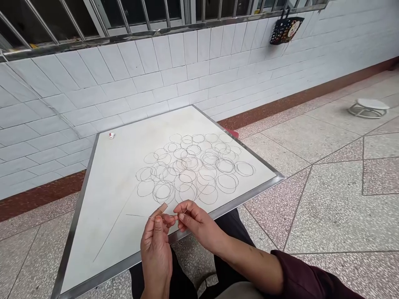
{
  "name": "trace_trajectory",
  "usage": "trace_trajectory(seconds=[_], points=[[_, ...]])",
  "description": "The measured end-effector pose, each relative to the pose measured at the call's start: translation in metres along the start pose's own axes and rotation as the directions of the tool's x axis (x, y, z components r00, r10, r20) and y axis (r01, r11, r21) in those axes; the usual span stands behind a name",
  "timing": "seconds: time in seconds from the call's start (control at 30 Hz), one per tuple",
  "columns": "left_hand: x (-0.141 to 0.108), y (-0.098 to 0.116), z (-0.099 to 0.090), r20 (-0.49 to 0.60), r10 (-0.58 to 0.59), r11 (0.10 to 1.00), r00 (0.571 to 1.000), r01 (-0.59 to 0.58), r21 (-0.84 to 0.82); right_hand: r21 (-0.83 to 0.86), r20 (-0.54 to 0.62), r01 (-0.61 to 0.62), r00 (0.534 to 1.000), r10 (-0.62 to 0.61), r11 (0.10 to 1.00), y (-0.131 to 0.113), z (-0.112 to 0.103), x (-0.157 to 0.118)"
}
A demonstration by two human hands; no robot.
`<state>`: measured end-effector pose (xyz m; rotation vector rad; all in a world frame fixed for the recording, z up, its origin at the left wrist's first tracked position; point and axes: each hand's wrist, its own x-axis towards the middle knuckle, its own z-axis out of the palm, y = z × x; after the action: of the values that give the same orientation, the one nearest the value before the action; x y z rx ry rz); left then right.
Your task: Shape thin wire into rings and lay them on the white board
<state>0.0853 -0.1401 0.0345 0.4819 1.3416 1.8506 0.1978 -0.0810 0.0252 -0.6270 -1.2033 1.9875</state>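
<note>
My left hand (156,249) and my right hand (199,224) meet just above the near metal edge of a white board (106,207). Both pinch a thin dark wire (140,216) between finger and thumb. A beige wrap covers the tip of one left finger. Many overlapping thin wire loops (187,170) lie in a cluster on the board, just beyond my fingertips. A long strand (115,224) runs from the cluster toward the board's near left corner. A tiny red-and-white object (112,135) sits near the far left corner.
The board rests across my dark-trousered knees (233,232), tilted, with a metal frame (249,195). Beyond it stand a white tiled wall (156,70) with barred windows and a hanging black basket (286,30). A low white round stand (368,108) sits on the terrazzo floor at right.
</note>
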Motion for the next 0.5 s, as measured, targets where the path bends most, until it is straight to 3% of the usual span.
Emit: trace_trajectory(seconds=[0.23,0.37,0.5], points=[[-0.004,0.012,-0.002,0.01,0.032,0.996,0.999,-0.031,-0.082,-0.123,0.052,0.004,0.999,0.002,0.992,-0.008,-0.001,-0.004],[-0.005,0.012,-0.004,0.093,-0.014,0.999,0.996,0.01,0.053,-0.173,0.094,0.029,0.996,-0.013,0.985,-0.014,-0.003,-0.007],[-0.006,0.011,-0.008,0.166,-0.07,0.981,0.984,0.038,0.192,-0.339,0.115,0.017,0.993,0.023,0.941,-0.018,-0.007,-0.009]])
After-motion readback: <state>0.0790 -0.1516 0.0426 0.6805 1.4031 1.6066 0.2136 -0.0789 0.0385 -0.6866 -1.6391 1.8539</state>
